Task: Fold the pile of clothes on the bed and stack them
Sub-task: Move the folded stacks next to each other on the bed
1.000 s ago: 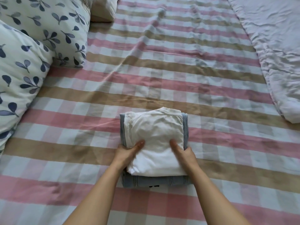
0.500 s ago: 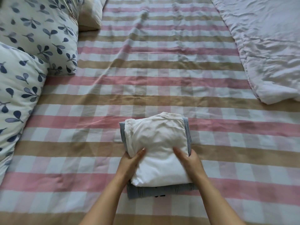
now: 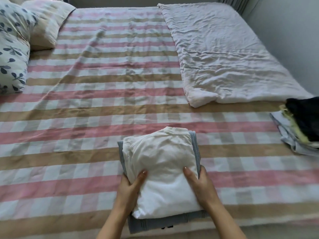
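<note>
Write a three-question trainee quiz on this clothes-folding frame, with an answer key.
1. What lies directly under the folded white garment? A) a leaf-print pillow B) a folded grey-blue garment C) a dark towel
2. True or false: the left hand and the right hand both grip the white garment, thumbs on top.
3. Fill in: the other clothes lie on the person's ____ side of the bed.
Key: 1 B; 2 true; 3 right.
</note>
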`<state>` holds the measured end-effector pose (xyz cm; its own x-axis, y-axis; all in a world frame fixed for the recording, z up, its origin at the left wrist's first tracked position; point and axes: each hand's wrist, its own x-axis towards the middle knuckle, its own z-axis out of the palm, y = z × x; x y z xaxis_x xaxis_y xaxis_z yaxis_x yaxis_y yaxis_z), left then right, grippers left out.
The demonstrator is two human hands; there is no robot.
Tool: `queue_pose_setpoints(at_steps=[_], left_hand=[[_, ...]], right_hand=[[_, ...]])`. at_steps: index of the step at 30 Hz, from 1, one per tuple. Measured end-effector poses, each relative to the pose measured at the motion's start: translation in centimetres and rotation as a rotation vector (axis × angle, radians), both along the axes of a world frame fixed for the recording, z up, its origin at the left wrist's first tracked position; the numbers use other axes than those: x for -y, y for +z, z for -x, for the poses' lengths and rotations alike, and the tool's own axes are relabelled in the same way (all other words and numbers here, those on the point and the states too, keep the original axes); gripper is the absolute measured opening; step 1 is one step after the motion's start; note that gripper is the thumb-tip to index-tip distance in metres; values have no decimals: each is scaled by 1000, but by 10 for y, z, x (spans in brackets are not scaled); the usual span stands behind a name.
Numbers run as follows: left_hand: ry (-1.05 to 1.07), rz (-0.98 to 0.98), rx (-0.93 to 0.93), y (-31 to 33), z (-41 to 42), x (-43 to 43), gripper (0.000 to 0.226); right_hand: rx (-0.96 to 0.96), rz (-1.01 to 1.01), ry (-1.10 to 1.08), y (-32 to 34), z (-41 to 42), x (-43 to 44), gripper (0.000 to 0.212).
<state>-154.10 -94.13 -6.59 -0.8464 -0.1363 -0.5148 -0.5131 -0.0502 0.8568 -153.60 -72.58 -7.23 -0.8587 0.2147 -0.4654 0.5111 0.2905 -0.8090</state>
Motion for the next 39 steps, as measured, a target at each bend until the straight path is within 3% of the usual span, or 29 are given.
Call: queue_pose_setpoints(at_steps=[7,13,22,31,35,39], left_hand=[[-143,12,28,0,-18,-99,49],[-262,53,43,0,-3,-147,75],[-341,59,35,-10,27,-191,63],[-269,35,14,-9,57,-263,64],[-191,28,23,-15,66,-323,53],[-125,-36,8,-29,80,-384,57]], right_hand=[[38,20,-106,2,-35,-106,37],[59,45,-199,-3,-40,-150,35],[63,26,-272,-9,-27,-194,37],[20,100,-233,-4,13,-267,35],[19,60,-149,-4,37,-330,36],[-40,15,-57,-11,70,-391,42]])
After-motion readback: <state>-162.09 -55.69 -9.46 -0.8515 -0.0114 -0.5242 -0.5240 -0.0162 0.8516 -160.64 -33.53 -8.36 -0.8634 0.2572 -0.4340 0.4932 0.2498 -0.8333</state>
